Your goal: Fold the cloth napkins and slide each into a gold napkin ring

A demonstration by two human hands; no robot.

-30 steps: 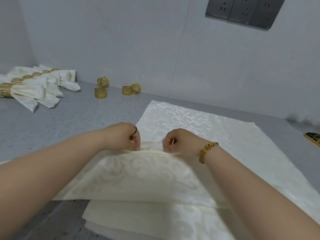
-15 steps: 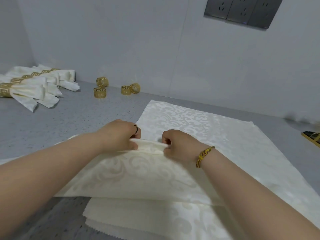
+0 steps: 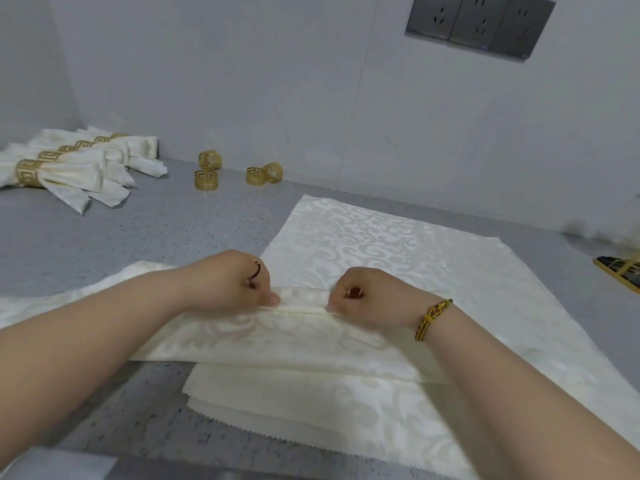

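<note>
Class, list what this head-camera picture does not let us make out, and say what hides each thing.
- Head view: how the fingers of the left hand and the right hand pinch the top napkin; the hands' backs cover them.
- Head view: the dark object at right, cut off by the frame edge.
- Head view: how many napkins are in the stack; the layers overlap.

Grey speckled countertop (image 3: 138, 244), white wall (image 3: 277, 81), grey socket panel (image 3: 481, 24), dark gold-edged object (image 3: 620, 276) at right

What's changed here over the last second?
The left hand and right hand, pinching a pleat in the cream patterned cloth napkin, lifted it briefly, then pressed it back down. The four loose gold napkin rings and the ringed napkins stayed put.
</note>
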